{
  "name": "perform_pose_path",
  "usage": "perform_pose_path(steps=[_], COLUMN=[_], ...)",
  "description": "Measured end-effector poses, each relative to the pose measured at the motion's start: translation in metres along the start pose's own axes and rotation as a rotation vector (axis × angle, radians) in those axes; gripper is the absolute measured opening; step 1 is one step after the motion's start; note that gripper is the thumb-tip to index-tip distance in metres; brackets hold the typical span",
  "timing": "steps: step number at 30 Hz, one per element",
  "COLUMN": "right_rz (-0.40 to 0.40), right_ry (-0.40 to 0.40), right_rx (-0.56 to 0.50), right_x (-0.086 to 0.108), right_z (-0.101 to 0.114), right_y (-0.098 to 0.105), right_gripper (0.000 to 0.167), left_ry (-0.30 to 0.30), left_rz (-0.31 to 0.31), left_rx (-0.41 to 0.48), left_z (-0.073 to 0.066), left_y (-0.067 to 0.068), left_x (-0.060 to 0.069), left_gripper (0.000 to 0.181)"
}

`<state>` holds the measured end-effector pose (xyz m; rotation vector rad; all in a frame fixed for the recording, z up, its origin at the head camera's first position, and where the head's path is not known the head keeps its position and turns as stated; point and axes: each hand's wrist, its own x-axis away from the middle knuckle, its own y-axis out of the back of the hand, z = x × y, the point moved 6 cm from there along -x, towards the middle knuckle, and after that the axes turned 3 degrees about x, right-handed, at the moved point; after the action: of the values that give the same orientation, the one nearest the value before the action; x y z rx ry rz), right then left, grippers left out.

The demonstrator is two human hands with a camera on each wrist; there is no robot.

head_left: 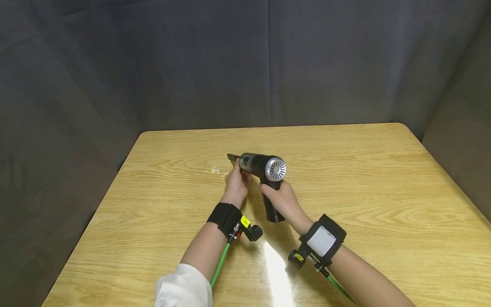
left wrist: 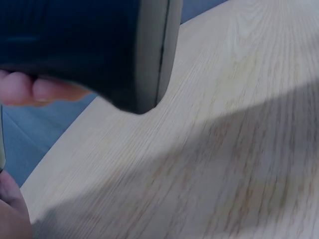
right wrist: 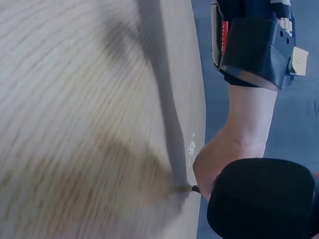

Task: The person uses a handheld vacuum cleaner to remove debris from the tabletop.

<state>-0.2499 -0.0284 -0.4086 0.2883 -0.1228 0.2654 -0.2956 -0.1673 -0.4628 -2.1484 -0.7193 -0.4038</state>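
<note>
A black handheld vacuum cleaner [head_left: 258, 163] with a silver slotted vent [head_left: 276, 169] is held above the table in the head view. My right hand [head_left: 283, 198] grips its upright handle [head_left: 273, 213]. At the front, my left hand [head_left: 235, 183] holds the body near the dark narrow nozzle [head_left: 232, 157], which points away to the left. The handle's base [right wrist: 261, 199] fills the lower right of the right wrist view and partly hides the left hand [right wrist: 224, 154]. In the left wrist view, right-hand fingers [left wrist: 37, 89] curl under the dark handle.
Small pale scraps [head_left: 215, 170] lie on the wooden table [head_left: 368, 179] just left of the left hand. Dark cloth [head_left: 215, 64] hangs behind the table and at both sides. Wrist cameras with green cables [head_left: 220, 264] are strapped to both arms.
</note>
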Motion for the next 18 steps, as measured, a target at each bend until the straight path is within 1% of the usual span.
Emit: perform_pose_path(steps=[4,7,11,15,18], right_rz=[0.015,0.029,0.049,0.077,0.092], right_ry=[0.003,0.013,0.013,0.004,0.004], right_rx=[0.012,0.023,0.039,0.057,0.059], right_x=[-0.002,0.000,0.008,0.018,0.025], right_z=[-0.001,0.000,0.000,0.000,0.000], right_y=[-0.001,0.000,0.006,0.014,0.020], right_gripper=[0.022,0.023,0.023,0.024,0.024], left_ry=[-0.001,-0.004,0.006,0.014,0.014], left_rz=[-0.016,-0.012,0.037,0.076,0.100], left_rx=[-0.009,-0.009,0.020,0.048,0.038], left_z=[-0.002,-0.002,0.003,0.008,0.012], left_y=[0.002,0.003,0.005,0.007,0.008], left_x=[-0.001,0.001,0.007,0.018,0.027], left_gripper=[0.023,0.024,0.021,0.018,0.019])
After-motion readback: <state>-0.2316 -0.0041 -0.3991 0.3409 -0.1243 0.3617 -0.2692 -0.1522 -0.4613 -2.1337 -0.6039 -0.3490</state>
